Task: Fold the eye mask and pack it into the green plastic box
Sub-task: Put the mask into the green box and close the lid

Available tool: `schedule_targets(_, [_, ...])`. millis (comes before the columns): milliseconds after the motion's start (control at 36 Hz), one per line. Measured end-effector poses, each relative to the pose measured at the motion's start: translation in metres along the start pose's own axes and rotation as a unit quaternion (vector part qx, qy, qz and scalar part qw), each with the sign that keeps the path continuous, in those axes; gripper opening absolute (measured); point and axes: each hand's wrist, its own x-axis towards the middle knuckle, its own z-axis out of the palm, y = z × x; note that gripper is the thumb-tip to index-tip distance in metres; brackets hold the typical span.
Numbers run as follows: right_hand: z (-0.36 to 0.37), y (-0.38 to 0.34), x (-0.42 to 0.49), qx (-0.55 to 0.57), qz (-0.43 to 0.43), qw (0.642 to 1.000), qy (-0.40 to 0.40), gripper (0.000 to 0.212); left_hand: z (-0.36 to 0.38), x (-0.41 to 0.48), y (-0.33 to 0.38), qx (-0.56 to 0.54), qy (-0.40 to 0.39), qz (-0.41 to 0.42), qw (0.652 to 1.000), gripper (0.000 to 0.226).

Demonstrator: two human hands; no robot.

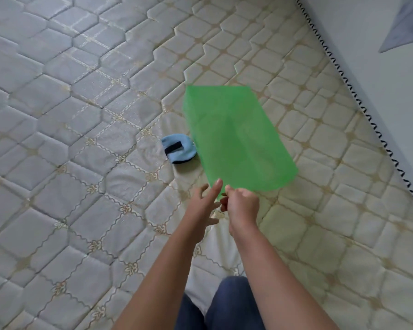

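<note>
I see open mattress [81, 139] left of the mask [179, 148], so a hand could come in there, while the green box [236, 136] crowds its right edge and blocks that side.

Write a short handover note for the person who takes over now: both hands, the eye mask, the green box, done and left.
Left hand: open, fingers spread, at the near edge of the green box.
Right hand: closed, pinching that same edge.
Eye mask: folded, lying on the mattress just left of the box.
Done: the fold.
Left: put the mask into the box.
</note>
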Motion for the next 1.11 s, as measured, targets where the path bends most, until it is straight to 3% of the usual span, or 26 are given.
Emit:
schedule_targets(167, [-0.008, 0.043, -0.025, -0.058, 0.024, 0.998, -0.015, 0.030, -0.003, -0.009, -0.027, 0.005, -0.013, -0.043, 0.999, 0.093])
schedule_targets(417, [-0.028, 0.075, -0.009, -0.081, 0.142, 0.978, -0.131, 0.024, -0.003, 0.001, -0.061, 0.027, 0.085, -0.095, 0.992, 0.064])
schedule_targets(611, [-0.071, 0.061, 0.030, -0.111, 0.132, 0.982, -0.073, 0.053, -0.008, 0.009, -0.052, 0.150, 0.121, -0.027, 0.981, 0.051])
schedule_targets(722, [-0.084, 0.052, 0.047, -0.089, 0.145, 0.984, -0.055, 0.063, -0.011, 0.010, -0.047, 0.152, 0.131, 0.022, 0.979, 0.061])
schedule_targets(861, [-0.093, 0.040, 0.058, -0.084, 0.072, 0.992, -0.057, 0.089, -0.013, 0.006, -0.036, 0.174, 0.123, 0.049, 0.976, 0.075])
schedule_targets(972, [-0.090, 0.036, 0.057, -0.125, 0.034, 0.985, -0.118, 0.084, -0.012, 0.002, -0.033, 0.177, 0.089, 0.049, 0.979, 0.076])
schedule_targets(1111, [-0.089, 0.034, 0.051, -0.160, -0.021, 0.980, -0.116, 0.066, -0.020, -0.003, -0.034, 0.171, 0.088, 0.030, 0.981, 0.075])
